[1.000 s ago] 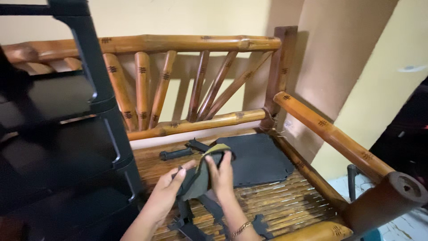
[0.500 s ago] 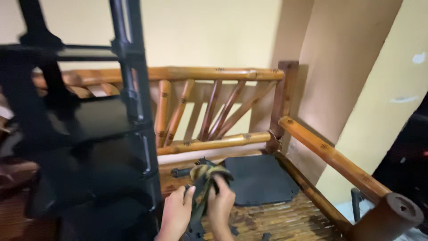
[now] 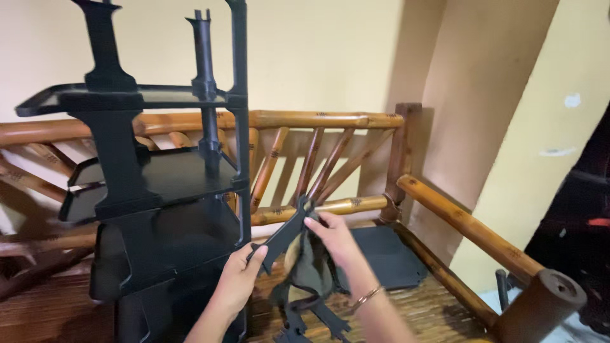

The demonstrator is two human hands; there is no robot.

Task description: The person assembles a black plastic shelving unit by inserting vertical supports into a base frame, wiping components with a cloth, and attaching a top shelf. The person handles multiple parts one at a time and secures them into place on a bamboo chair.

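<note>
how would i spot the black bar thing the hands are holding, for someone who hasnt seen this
Find the bamboo bench against the cream wall. In front of its seat, beside the tall black shelf rack, two hands hold a flat black plastic bar slanting upward. Unlike other black pieces, it is off the seat, with an olive cloth.

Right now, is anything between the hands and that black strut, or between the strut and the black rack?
Nothing visible. The left hand grips the strut at its lower end; the right hand holds its upper part along with a dark cloth. The rack stands just left of the strut, nothing between them.
</note>
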